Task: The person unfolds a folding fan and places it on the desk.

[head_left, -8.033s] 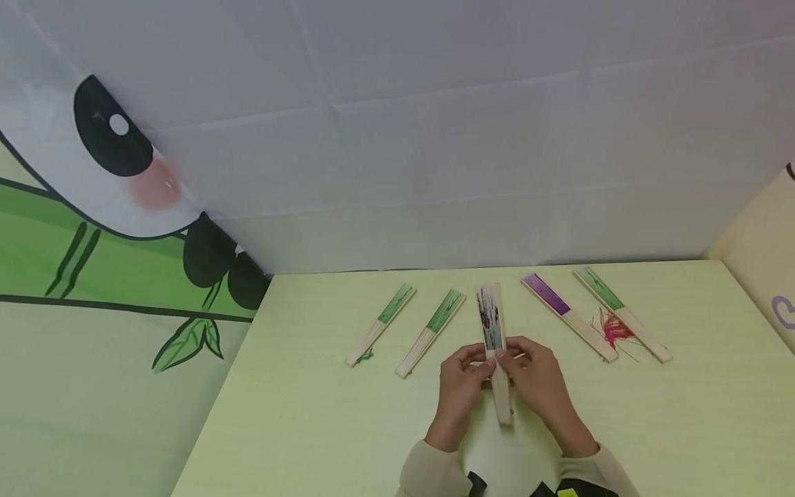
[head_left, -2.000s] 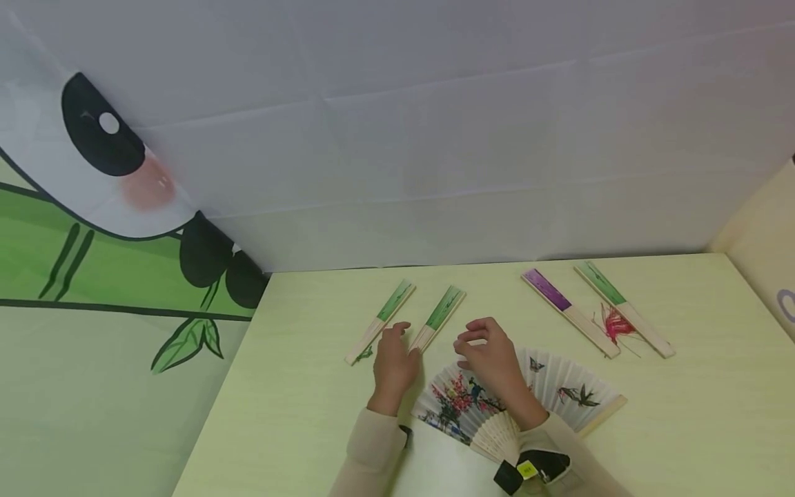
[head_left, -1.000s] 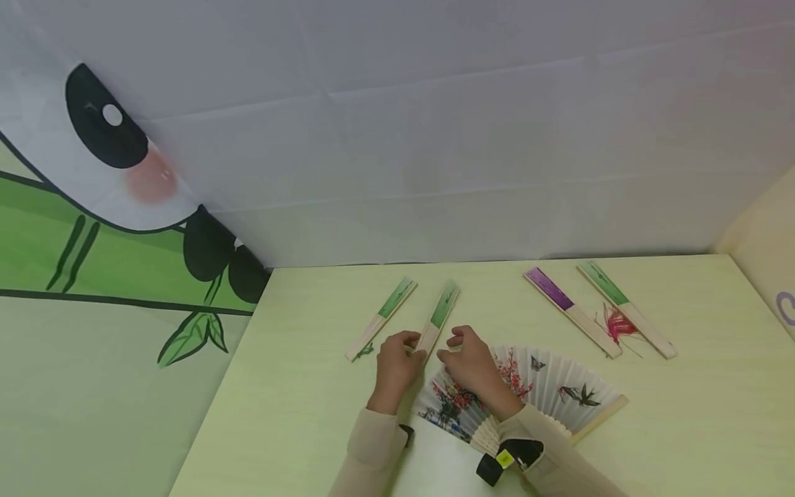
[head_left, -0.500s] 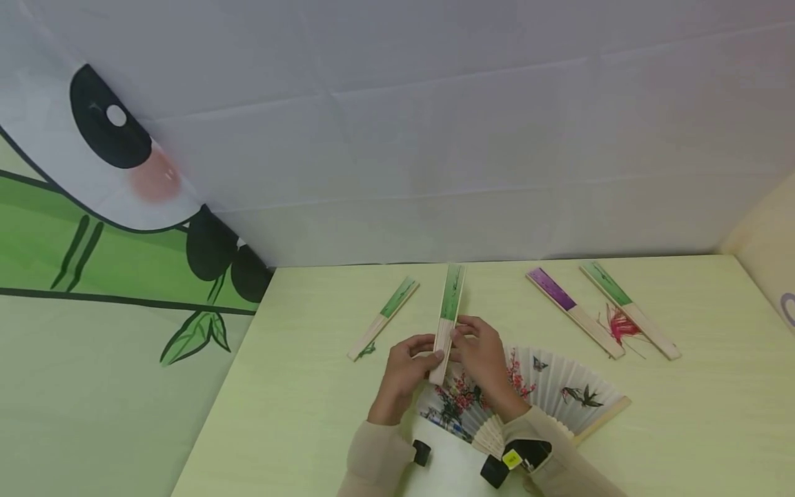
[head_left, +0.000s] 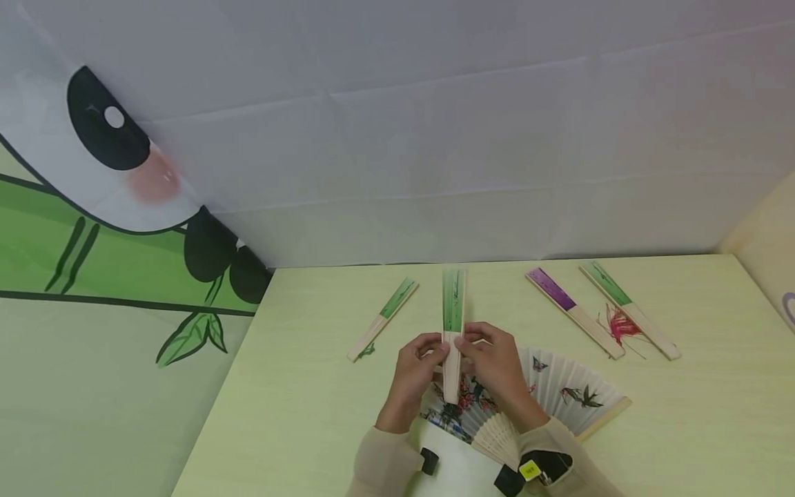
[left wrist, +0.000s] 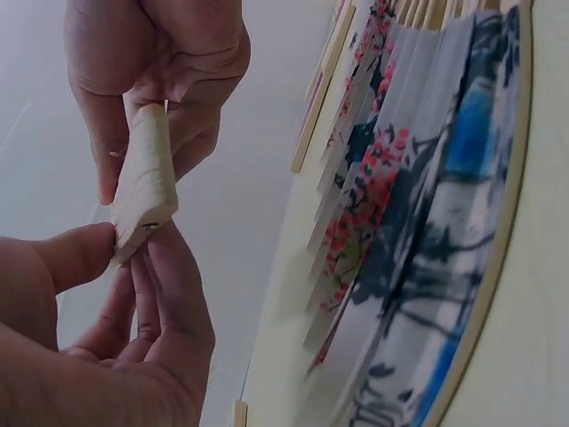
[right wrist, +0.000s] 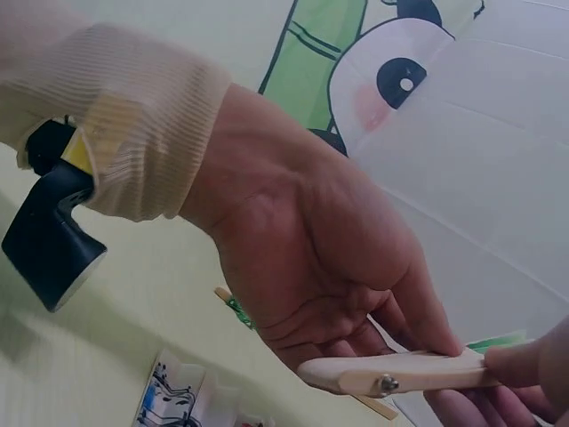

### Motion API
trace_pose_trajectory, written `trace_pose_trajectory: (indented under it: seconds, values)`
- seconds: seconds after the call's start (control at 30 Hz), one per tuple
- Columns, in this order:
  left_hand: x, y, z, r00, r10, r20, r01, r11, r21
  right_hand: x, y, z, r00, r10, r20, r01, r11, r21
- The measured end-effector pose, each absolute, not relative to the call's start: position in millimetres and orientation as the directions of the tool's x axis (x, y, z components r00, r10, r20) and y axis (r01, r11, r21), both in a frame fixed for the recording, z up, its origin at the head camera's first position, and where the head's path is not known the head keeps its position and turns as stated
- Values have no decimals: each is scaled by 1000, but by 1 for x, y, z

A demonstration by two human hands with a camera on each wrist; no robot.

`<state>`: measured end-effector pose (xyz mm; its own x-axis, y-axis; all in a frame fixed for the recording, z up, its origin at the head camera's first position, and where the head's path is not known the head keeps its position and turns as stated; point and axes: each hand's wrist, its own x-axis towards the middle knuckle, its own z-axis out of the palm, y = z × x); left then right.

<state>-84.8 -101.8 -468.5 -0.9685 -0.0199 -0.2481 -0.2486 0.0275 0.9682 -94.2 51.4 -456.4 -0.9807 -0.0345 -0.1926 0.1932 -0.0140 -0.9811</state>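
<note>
Grips closed green fan (head_left: 453, 307) in the fingers of left hand (head_left: 415, 369) and right hand (head_left: 497, 362), over the left part of open fan (head_left: 559, 386); points green end beyond it, with long axis running near to far.

To the right of the opened white paper fan with painted flowers (head_left: 577, 393), the pale yellow worktop (head_left: 695, 428) leaves wide room. Over this fan's left part, the left hand (head_left: 413, 369), right hand (head_left: 495, 360) and a closed green-and-wooden folding fan (head_left: 453, 314) block passage. Beyond it lies a low obstacle, a closed purple-and-wooden fan (head_left: 575, 313).
</note>
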Motion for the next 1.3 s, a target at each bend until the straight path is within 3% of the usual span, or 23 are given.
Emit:
trace_pose_trajectory:
  seconds: [0.5,1.07,1.3]
  values:
    - [-75,-88,-469,-966,-146,-214,-200,-105,974,-94,68,-459,-978,40,-206,204,-61,-977]
    - [-62,-81,-468,-946,-221,-237,-137,-391,910,-90,79,-456,-951,96,-293,260,-264,-929]
    - [-58,-79,-466,-934,-267,-237,-99,-443,891,-90,83,-456,-939,111,-325,276,-319,-907]
